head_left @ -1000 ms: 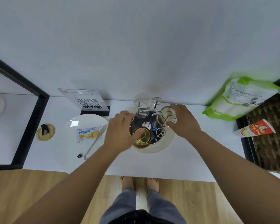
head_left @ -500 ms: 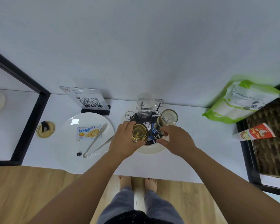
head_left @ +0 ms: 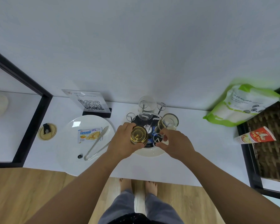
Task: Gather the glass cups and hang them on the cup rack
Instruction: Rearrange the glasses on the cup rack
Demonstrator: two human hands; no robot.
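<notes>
**As the yellow cup comes to the rack, your right hand has left the clear one**

While you read the table from the left, you first meet things that are not part of the job: a plate (head_left: 71, 143) with a snack pack (head_left: 89, 135) and tongs (head_left: 97, 143).

Next comes your left hand (head_left: 124, 143). It grips the yellow cup (head_left: 139, 135) around its side and holds it over the front-left part of the cup rack (head_left: 147, 126). A second ago this cup was lower and nearer to you. Now it is more over the rack, but I judge that it is not yet hung.

Two clear cups are already on the rack: the back cup (head_left: 147, 103) and the right cup (head_left: 168, 122).

A second ago your right hand (head_left: 176, 144) was on the right cup. It has let go, and the cup stays in its place, so that one seems finished. This hand is now at the front wire loop (head_left: 158, 137), with the fingers curled around it. I cannot tell if they really pinch the wire.

For the task this means the yellow cup is the one in work. Lower it slowly over its peg, because glass can slip on thin wire.
</notes>
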